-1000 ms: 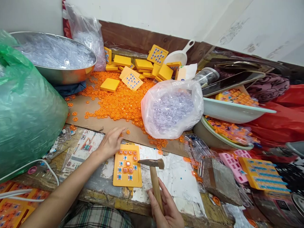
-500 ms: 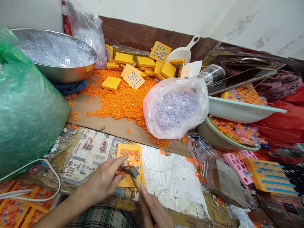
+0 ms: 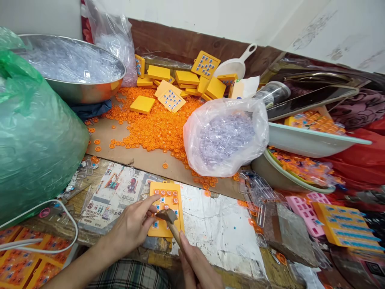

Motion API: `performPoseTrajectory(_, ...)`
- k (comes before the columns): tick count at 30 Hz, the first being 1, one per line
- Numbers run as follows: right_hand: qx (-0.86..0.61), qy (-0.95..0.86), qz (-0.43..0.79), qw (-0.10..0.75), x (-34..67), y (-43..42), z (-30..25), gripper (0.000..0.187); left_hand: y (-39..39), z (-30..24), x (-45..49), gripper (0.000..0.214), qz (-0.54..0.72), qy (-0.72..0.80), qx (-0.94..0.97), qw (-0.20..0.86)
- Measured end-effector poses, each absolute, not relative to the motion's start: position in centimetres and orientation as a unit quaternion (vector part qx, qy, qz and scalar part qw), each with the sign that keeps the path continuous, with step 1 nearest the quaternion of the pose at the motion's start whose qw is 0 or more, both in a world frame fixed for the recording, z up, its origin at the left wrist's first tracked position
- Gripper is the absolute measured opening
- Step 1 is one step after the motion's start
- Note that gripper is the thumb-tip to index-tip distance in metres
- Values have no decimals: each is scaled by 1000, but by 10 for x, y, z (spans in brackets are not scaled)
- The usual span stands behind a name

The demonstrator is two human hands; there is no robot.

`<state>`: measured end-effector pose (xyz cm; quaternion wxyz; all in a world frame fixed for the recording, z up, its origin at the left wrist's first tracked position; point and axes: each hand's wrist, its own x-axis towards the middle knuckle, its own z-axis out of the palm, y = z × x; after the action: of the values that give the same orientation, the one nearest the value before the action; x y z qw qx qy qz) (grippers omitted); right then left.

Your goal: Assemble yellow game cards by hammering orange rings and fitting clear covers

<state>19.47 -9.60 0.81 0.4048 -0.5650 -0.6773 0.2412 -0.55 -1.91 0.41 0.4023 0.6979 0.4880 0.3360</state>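
A small hammer [image 3: 176, 228] with a wooden handle is gripped in my right hand [image 3: 200, 263]. Its dark head hangs over a yellow plate [image 3: 167, 186], whose grid holds small blue-marked pieces, several with clear orange caps [image 3: 175, 200] on them. My left hand [image 3: 136, 220] rests at the plate's left side, index finger reaching over the grid. Its thumb and other fingers are curled together close to the hammer head; what they pinch, if anything, is hidden. Under the plate lies a printed sheet [image 3: 105, 200], with worn white paper [image 3: 216, 224] to the right.
Loose orange caps [image 3: 150, 132] are heaped on cardboard behind the plate, topped by yellow plates [image 3: 142, 104]. A bag of clear pieces [image 3: 225, 136] stands right of the heap. A green bag [image 3: 39, 140] and metal bowl [image 3: 87, 84] fill the left; a stone block [image 3: 290, 233] sits right.
The hammer head has shifted slightly right and tipped over the plate's middle. My left index finger has drawn back a little to the left. The whole view has shifted slightly.
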Motion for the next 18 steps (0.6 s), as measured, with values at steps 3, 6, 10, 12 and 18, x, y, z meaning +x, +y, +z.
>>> performPoseTrajectory(3,-601,-609,258,448,196,-98,-1,33,-7,12,-11,40,337,497,688,407)
performPoseTrajectory(6,-664,-500,277,482,201,-97,-9,33,24,18,-7,28,353,520,711,316)
performPoseTrajectory(10,-717,-358,347,488,208,-89,-8,54,80,14,19,24,339,540,738,222)
performPoseTrajectory(12,-708,-292,391,510,208,-85,-3,65,100,8,33,19,324,539,746,220)
performPoseTrajectory(18,-696,-224,414,542,198,-80,13,76,114,-2,38,17,289,537,758,231)
